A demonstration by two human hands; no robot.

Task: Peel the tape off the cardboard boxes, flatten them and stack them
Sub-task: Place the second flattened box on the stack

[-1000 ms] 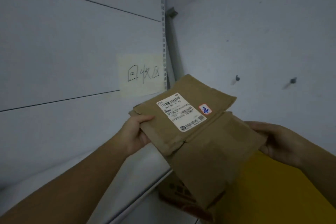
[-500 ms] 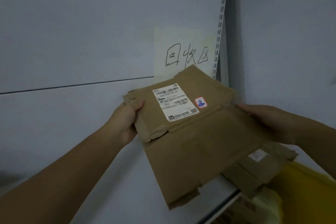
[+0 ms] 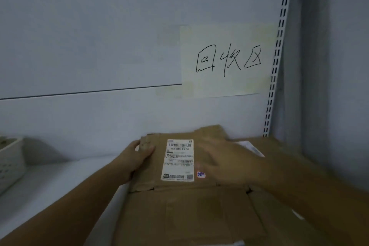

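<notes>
A flattened brown cardboard box [image 3: 179,205] with a white shipping label [image 3: 178,160] lies on the shelf on top of another flattened box [image 3: 279,156]. My left hand [image 3: 135,158] grips its left edge, thumb on top. Blurred by motion, my right hand [image 3: 225,164] lies flat on the box's top right of the label, fingers straight.
A white shelf [image 3: 60,177] runs along the wall. A pale perforated basket [image 3: 10,162] stands at the far left. A paper note [image 3: 227,60] with handwriting hangs on the back panel. A slotted upright rail [image 3: 276,62] stands at the right.
The flattened box went from held in the air down onto the stack on the shelf. My right hand left the box's right edge and now lies flat on top.
</notes>
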